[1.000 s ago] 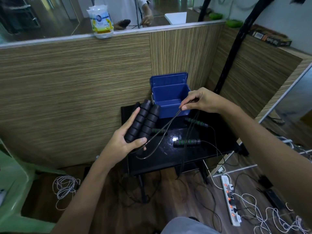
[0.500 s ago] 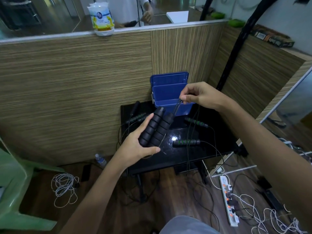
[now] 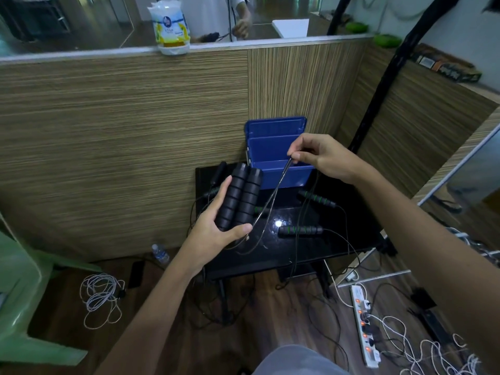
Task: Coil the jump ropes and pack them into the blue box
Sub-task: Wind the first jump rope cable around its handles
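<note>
My left hand [image 3: 216,231] grips two black ribbed jump rope handles [image 3: 240,196] side by side, above the left part of a small black table [image 3: 311,253]. My right hand [image 3: 322,158] pinches that rope's thin cord [image 3: 273,197] in front of the open blue box [image 3: 273,150], which stands at the table's back against the wooden partition with its lid up. Two green-striped black handles [image 3: 300,230] [image 3: 318,199] of another rope lie on the table, their cord hanging over the front edge. A third black handle [image 3: 219,171] lies at the back left.
A wooden partition [image 3: 121,147] rises behind the table, with a white bag [image 3: 169,29] on its ledge. On the floor lie a coiled white cable [image 3: 100,296], a water bottle [image 3: 160,253], a power strip [image 3: 365,336] and loose wires. A green plastic chair [image 3: 19,293] stands at the left.
My left hand carried the two black handles right toward the box, then back left and upright. My right hand lifted the cord higher in front of the box.
</note>
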